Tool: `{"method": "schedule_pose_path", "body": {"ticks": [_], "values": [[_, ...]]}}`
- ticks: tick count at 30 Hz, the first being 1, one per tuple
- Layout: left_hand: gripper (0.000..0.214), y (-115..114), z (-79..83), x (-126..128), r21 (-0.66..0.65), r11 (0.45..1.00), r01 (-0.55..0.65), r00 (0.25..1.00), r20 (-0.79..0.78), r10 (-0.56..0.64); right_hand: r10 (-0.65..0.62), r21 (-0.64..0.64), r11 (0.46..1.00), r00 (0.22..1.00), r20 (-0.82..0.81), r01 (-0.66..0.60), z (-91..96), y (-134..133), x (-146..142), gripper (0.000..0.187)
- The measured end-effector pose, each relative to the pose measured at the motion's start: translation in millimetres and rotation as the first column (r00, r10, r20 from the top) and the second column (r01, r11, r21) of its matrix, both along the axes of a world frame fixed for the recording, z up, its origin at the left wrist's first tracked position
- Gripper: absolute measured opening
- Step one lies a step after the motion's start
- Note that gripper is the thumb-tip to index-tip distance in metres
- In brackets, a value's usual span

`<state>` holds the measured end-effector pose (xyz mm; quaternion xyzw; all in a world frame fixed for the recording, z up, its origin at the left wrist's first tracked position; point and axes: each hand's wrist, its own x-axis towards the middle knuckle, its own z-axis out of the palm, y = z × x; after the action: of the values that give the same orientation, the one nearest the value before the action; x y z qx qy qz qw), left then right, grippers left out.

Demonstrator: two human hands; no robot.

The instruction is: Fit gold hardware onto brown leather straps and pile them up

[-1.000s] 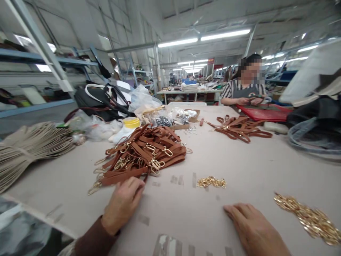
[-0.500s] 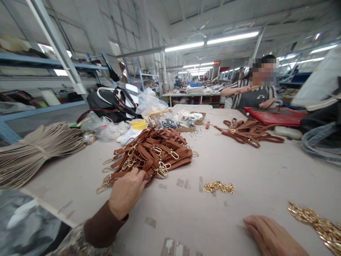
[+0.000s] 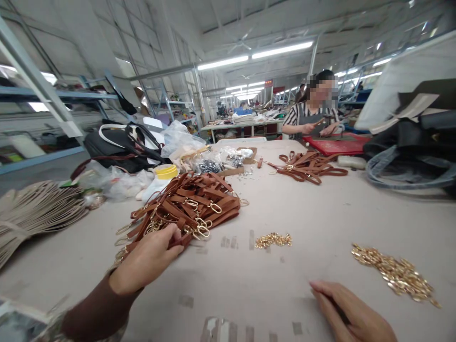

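Observation:
My left hand [image 3: 151,251] is closed at the near edge of a heap of brown straps [image 3: 210,192], with a strap [image 3: 185,240] between thumb and curled fingers. Its grip is partly hidden behind the hand. The straps carry gold-coloured clasps [image 3: 202,230]. Low on the right, my right hand [image 3: 352,313] rests over the table with fingers extended and a gap by the thumb; I see nothing in it. Nearest to it lies a pile of gold-coloured metal pieces [image 3: 395,273]. A smaller gold pile [image 3: 273,241] sits between the hands.
A second bunch of brown straps [image 3: 306,166] lies farther back on the table [image 3: 285,204]. Plastic bags and a yellow-rimmed tub [image 3: 166,171] stand behind the heap. Stacked beige pieces [image 3: 39,213] are at left. A person [image 3: 313,114] works across the table beside a red tray [image 3: 338,145].
The view has turned to the right, so the table's contents sit farther left. My left hand has drawn slightly back at the heap's edge. My right hand's thumb and fingers have parted a little.

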<state>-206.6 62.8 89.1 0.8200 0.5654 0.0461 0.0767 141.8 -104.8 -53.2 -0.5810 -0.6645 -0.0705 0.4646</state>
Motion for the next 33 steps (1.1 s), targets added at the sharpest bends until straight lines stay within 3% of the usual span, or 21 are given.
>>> {"method": "schedule_pose_path", "body": {"ticks": [2, 4, 7, 11, 14, 17, 22, 33], "values": [[0.015, -9.4, 12.3, 8.0, -0.157, 0.986, 0.058, 0.960, 0.280, -0.012, -0.050, -0.091, 0.995, 0.988, -0.146, 0.036, -2.2, -1.7, -0.9, 0.015], [0.024, -20.5, 17.4, 25.7, -0.314, 0.935, 0.165, 0.869, 0.494, 0.013, -0.115, -0.243, 0.969, 0.937, -0.330, 0.034, 0.9, -4.0, -4.4, 0.017], [0.029, -37.2, 6.8, 68.8, -0.502, 0.793, 0.345, 0.773, 0.631, 0.063, -0.179, -0.408, 0.903, 0.749, -0.638, -0.132, 16.8, -8.3, -14.8, 0.023], [0.020, -58.7, -27.9, 138.2, -0.615, 0.546, 0.569, 0.697, 0.713, 0.076, -0.145, -0.300, 0.900, 0.431, -0.891, -0.316, 37.4, -14.2, -28.0, 0.026], [0.016, -70.6, -52.2, 179.3, -0.582, 0.467, 0.666, 0.642, 0.766, 0.040, -0.080, -0.186, 0.930, 0.322, -0.944, -0.316, 38.7, -19.7, -26.8, 0.024], [0.012, -75.8, -67.7, 201.9, -0.547, 0.416, 0.727, 0.599, 0.800, 0.005, -0.089, -0.192, 0.942, 0.345, -0.934, -0.277, 33.6, -25.2, -18.5, 0.020], [0.012, -77.9, -75.6, 209.1, -0.517, 0.362, 0.776, 0.554, 0.832, 0.001, -0.168, -0.288, 0.924, 0.408, -0.897, -0.252, 29.3, -24.9, -12.7, 0.019], [0.018, -79.9, -76.2, 202.2, -0.503, 0.451, 0.738, 0.618, 0.771, -0.152, -0.219, -0.413, 0.857, 0.509, -0.832, -0.306, 27.3, -22.8, -11.4, 0.020]]}}
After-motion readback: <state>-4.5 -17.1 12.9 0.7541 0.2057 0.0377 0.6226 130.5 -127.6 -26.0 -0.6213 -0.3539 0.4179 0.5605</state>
